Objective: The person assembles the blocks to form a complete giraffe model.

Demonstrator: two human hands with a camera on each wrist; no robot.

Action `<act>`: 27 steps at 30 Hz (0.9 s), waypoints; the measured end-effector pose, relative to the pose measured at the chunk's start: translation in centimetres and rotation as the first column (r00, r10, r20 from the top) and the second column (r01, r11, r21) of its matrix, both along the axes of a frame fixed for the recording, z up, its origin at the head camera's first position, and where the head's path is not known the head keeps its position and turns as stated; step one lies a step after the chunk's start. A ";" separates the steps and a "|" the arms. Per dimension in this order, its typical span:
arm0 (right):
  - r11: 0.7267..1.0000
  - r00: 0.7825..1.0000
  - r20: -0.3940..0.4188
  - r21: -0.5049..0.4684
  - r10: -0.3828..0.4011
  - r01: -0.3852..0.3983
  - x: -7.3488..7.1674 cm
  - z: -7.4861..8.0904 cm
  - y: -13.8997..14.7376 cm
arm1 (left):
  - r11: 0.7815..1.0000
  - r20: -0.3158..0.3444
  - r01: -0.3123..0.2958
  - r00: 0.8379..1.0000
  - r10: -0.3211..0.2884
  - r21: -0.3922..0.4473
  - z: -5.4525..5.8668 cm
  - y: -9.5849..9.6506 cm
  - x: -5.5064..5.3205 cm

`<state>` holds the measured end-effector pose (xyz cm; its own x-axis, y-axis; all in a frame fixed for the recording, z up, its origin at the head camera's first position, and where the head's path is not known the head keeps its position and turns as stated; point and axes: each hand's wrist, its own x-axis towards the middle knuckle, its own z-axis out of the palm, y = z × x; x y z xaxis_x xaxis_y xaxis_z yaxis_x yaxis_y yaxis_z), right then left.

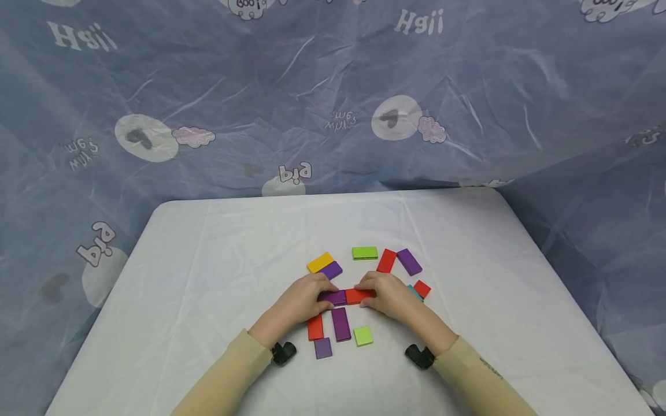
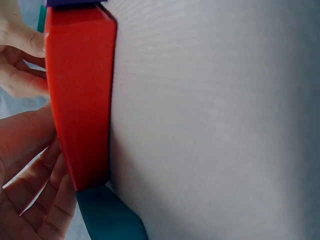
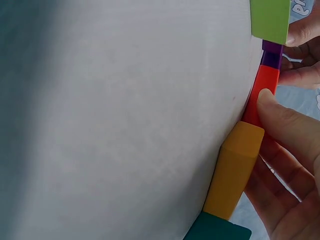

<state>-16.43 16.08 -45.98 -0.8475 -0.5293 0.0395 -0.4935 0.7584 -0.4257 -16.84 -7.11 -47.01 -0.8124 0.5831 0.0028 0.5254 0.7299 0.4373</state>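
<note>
A purple block point(image 1: 335, 297) and a red block point(image 1: 359, 296) lie end to end in the middle of the pieces. My left hand point(image 1: 307, 296) pinches the purple block at its left end. With thumb and fingers, my right hand point(image 1: 390, 294) grips the red block's right end; in the right wrist view the thumb point(image 3: 272, 107) lies along its near side. Nearer me, another red block point(image 1: 314, 327) and a purple block point(image 1: 341, 325) lie close below the left hand. In the left wrist view, a large red block point(image 2: 80, 100) covers part of the left hand's fingertips.
Beyond the hands lie a yellow block point(image 1: 319, 262), a green block point(image 1: 365, 253) and several red and purple ones. A lime square point(image 1: 363, 335) and a purple square point(image 1: 323, 348) lie nearer me. Beside the right hand are a yellow block point(image 3: 232, 170) and a teal one point(image 3: 217, 229).
</note>
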 end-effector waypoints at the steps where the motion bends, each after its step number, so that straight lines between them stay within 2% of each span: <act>1: 1.000 1.000 -0.002 -0.001 0.002 -0.002 0.0 0.0 0.0 | 1.000 0.002 0.001 1.000 -0.001 0.001 0.1 0.0 0.0; 11: 1.000 1.000 -0.011 -0.008 -0.004 0.004 0.2 -0.2 0.2 | 1.000 0.029 0.001 1.000 -0.001 0.005 0.2 0.2 0.1; 15: 1.000 1.000 -0.012 -0.021 -0.009 0.009 0.2 -0.3 0.2 | 0.999 0.051 -0.013 0.999 0.011 0.035 0.3 0.1 0.0; 19: 0.999 1.000 -0.006 -0.034 -0.005 0.005 0.1 -0.3 0.2 | 0.992 0.022 -0.101 0.995 0.100 0.078 0.5 -0.1 -0.6; 23: 0.999 1.000 -0.006 -0.051 0.000 0.000 -0.1 -0.2 0.2 | 0.970 -0.017 -0.217 0.975 0.220 0.113 0.7 -0.2 -1.4; 27: 0.999 1.000 -0.005 -0.053 0.003 -0.004 -0.1 -0.2 0.3 | 0.959 -0.004 -0.263 0.964 0.265 0.107 0.6 -0.1 -2.2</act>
<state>-16.55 16.36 -46.21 -0.8454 -0.5294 0.0715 -0.4982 0.7330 -0.4632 -18.99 -7.23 -46.41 -0.9367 0.3433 0.0686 0.3286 0.7946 0.5106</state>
